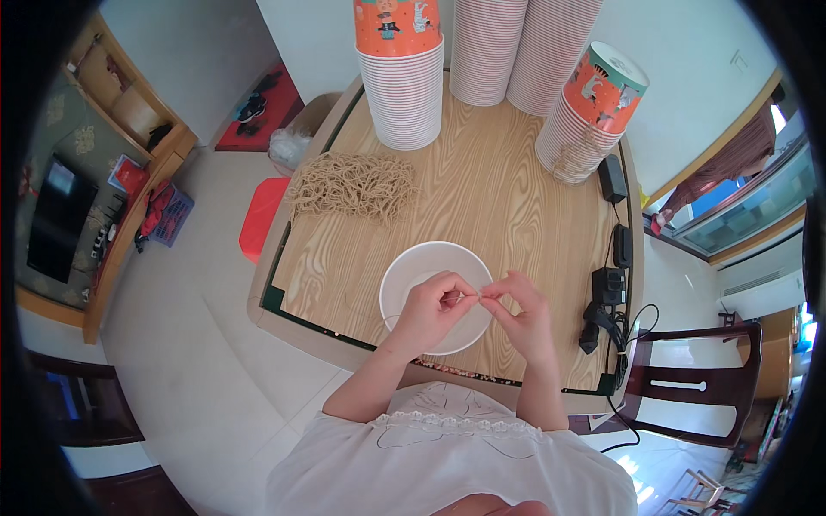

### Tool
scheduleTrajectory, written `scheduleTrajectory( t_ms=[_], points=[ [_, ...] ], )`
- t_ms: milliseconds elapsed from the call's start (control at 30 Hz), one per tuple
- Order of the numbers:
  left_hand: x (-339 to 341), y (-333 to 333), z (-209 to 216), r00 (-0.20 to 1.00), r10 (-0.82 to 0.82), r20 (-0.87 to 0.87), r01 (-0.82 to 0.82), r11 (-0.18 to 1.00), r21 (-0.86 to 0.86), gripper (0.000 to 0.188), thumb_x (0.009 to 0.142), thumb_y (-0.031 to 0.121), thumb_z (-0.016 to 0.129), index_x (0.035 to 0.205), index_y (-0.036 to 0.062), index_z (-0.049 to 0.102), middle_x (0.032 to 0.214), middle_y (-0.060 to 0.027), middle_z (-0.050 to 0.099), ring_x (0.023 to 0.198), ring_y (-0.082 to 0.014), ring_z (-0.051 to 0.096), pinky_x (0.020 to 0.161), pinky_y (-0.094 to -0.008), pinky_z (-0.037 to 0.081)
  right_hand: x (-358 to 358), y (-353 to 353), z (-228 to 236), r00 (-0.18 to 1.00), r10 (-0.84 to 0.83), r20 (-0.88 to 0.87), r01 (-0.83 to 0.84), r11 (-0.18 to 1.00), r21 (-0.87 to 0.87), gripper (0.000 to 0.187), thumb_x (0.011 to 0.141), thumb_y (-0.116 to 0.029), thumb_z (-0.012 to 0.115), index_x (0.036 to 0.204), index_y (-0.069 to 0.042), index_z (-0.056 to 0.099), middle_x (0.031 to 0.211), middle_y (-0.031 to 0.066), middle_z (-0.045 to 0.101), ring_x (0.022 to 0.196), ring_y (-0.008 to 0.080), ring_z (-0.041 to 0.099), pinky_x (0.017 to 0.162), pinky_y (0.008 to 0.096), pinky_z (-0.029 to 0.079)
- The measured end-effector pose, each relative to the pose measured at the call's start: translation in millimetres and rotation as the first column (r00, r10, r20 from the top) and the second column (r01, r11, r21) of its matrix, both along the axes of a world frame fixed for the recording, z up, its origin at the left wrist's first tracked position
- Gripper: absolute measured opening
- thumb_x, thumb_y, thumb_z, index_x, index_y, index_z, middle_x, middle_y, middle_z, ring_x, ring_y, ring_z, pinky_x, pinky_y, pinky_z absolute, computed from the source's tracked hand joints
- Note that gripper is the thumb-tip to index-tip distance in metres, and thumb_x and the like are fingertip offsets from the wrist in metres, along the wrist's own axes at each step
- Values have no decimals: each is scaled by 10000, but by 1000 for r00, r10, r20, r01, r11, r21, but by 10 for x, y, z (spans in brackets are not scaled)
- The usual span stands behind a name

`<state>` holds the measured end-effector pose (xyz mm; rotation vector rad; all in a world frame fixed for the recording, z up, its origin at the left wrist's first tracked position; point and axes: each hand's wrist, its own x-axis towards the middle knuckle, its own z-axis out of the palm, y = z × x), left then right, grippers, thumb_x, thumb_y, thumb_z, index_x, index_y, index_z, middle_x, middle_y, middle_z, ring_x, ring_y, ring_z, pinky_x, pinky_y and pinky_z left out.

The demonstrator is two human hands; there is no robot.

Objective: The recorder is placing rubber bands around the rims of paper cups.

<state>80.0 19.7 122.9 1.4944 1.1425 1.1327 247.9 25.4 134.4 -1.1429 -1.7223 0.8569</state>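
Observation:
A white paper bucket (404, 268) stands upright near the front edge of the wooden table (482, 202), its opening toward me. Over its right rim my left hand (437, 311) and my right hand (521, 316) meet with fingertips pinched almost together. Between them is a thin strand of twine (456, 298), mostly hidden by my fingers; its full course cannot be made out. Farther left on the table lies a tangled pile of brown twine (353, 186). At the far right, more twine (578, 156) hangs against a stack of orange-patterned buckets (602, 95).
Tall bucket stacks (403, 99) (489, 52) line the far edge. Black power adapters and cables (609, 288) run along the right edge. A dark wooden chair (693, 383) stands right of the table, a red stool (263, 219) left. Beyond the far-left corner is a bin with a plastic bag (291, 148).

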Motion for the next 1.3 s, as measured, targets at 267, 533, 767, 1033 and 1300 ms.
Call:
scheduleTrajectory(
  t_ms=[267, 533, 767, 1033, 1300],
  points=[
    [26, 15, 18, 1000, 26, 0, -26, 998, 53, 116, 754, 35, 673, 864, 52, 638, 667, -13, 493, 540, -77, 404, 499, -223, 348, 11, 2, -18, 996, -15, 84, 7, 995, 98, 59, 782, -76, 644, 797, -30, 610, 737, 71, 596, 732, 221, 578, 889, 377, 393],
    [88, 6, 30, 999, 48, -19, -46, 996, 74, 79, 739, 15, 687, 806, 40, 653, 675, 15, 484, 564, -52, 412, 496, -202, 338, 8, -9, -86, 998, -28, 49, 24, 998, 65, 71, 803, -73, 610, 776, -13, 585, 722, 89, 555, 722, 242, 526, 713, 331, 389],
    [152, 17, 36, 1000, 19, -9, -18, 998, 68, 63, 769, 1, 645, 821, 18, 613, 717, 0, 546, 618, -42, 495, 539, -180, 398, 21, -23, -125, 998, -53, 20, 53, 999, -13, 75, 814, -72, 597, 776, -11, 576, 726, 92, 557, 725, 238, 518, 707, 320, 386],
    [153, 23, 48, 998, 25, -54, -22, 999, 48, 55, 775, -2, 635, 813, 19, 600, 677, -6, 551, 576, -36, 454, 521, -190, 380, 68, -23, -181, 999, -40, -19, 39, 997, -67, 61, 813, -67, 597, 807, -10, 575, 757, 99, 562, 746, 245, 526, 697, 321, 401],
    [171, 33, 33, 997, 53, -48, -49, 995, 88, 65, 751, 5, 670, 789, 19, 618, 655, 8, 501, 559, -45, 424, 499, -199, 354, 48, -20, -171, 998, -62, -15, 61, 995, -81, 51, 822, -57, 577, 799, -14, 563, 773, 99, 553, 752, 249, 521, 695, 327, 399]
  ],
)
